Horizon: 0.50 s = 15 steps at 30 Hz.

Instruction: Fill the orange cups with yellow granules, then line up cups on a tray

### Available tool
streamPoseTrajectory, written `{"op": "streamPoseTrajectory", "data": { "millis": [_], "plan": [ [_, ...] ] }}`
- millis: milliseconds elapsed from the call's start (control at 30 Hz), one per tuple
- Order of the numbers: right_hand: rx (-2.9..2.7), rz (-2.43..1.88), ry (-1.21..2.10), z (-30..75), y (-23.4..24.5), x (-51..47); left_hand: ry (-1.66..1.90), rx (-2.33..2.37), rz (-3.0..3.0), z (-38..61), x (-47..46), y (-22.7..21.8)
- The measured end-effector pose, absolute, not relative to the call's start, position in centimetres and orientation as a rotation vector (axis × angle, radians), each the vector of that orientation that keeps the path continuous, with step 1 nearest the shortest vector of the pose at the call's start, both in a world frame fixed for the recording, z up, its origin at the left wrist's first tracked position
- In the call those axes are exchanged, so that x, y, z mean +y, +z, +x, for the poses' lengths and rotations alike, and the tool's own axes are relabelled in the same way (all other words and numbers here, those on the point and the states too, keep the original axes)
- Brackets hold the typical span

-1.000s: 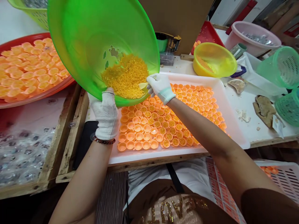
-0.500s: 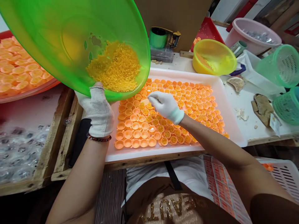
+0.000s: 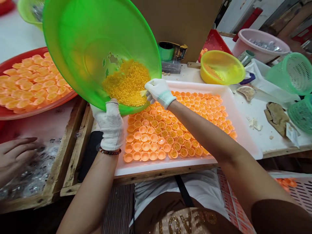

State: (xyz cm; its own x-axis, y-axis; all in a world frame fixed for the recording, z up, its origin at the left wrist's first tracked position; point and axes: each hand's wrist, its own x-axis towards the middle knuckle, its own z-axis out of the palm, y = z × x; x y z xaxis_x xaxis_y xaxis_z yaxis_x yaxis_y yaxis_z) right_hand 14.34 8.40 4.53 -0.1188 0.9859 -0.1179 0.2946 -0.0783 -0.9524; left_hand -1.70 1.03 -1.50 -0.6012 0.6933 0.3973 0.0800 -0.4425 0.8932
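Observation:
My gloved left hand (image 3: 110, 125) grips the lower rim of a large green basin (image 3: 92, 29), which is tilted up on its side. Yellow granules (image 3: 131, 84) lie heaped in the basin's lower part. My gloved right hand (image 3: 159, 91) is at the basin's right rim, fingers pinched on a small pale-yellow scoop (image 3: 143, 93) whose tip touches the granules. Below stands a white tray (image 3: 243, 130) with many small orange cups (image 3: 145, 147) in rows. Cups in the middle contain yellow granules; those at the front left look bare inside.
A red basin (image 3: 9, 66) of orange cups stands at left. Beneath it, another person's hand (image 3: 17, 157) reaches over clear plastic pieces (image 3: 31, 185). A yellow bowl (image 3: 223, 66), a pink tub (image 3: 263, 42) and green baskets (image 3: 290, 73) stand at right. A tape dispenser (image 3: 170, 52) sits behind the tray.
My right hand has moved from above the cups up and left into the basin's edge. The view has shifted left, and another person's hand has come in at the left.

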Motion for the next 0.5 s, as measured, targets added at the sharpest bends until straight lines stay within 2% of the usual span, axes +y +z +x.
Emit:
{"op": "streamPoseTrajectory", "data": {
  "millis": [100,233,500],
  "plan": [
    [-1.261,-1.405,1.407,13.8,4.1,8.2,2.12,1.335,1.022,-1.6,1.1,-1.4],
    [-1.089,-1.361,1.418,15.7,4.7,7.5,2.117,1.301,1.003,-1.5,1.3,-1.4],
    [-1.062,-1.309,1.631,19.9,4.7,2.2,2.132,1.3,0.9,-1.7,1.7,-1.8]
  ]
}}
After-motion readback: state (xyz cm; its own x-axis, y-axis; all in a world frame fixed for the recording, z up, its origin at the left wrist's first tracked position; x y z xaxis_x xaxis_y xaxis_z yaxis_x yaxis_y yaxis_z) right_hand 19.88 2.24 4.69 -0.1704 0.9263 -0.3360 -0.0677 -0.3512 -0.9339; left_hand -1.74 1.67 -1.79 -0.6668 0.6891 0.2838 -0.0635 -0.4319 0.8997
